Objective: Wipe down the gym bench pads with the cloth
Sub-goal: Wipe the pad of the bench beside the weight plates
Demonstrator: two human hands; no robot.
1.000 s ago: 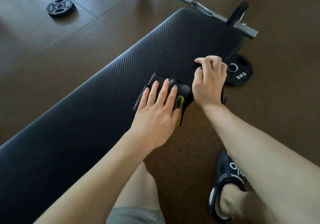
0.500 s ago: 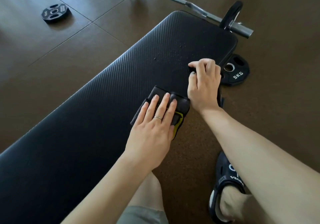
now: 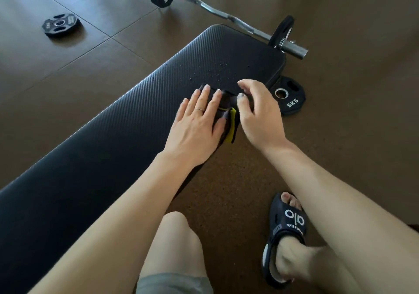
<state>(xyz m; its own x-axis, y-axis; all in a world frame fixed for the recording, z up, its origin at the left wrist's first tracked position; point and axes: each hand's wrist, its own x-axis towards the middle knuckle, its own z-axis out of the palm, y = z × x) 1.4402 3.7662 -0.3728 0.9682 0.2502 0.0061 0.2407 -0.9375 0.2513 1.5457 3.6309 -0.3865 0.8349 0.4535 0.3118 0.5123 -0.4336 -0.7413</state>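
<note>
A long black ribbed vinyl bench pad [image 3: 127, 121] runs diagonally over the brown tiled floor [image 3: 68, 53], water droplets speckling its far end. A curled steel barbell [image 3: 226, 16] lies beyond it, near two loose black 5KG plates. The left hand [image 3: 197, 123] lies flat, fingers straight, pressing a folded dark cloth with yellow trim [image 3: 229, 116] at the pad's near edge. The right hand [image 3: 258, 112] pinches the cloth's far corner.

Brown tiled floor [image 3: 68, 66] with a curl bar [image 3: 226, 16] and loose weight plates [image 3: 60, 24] lying on it; soft daylight glints across the tiles.
</note>
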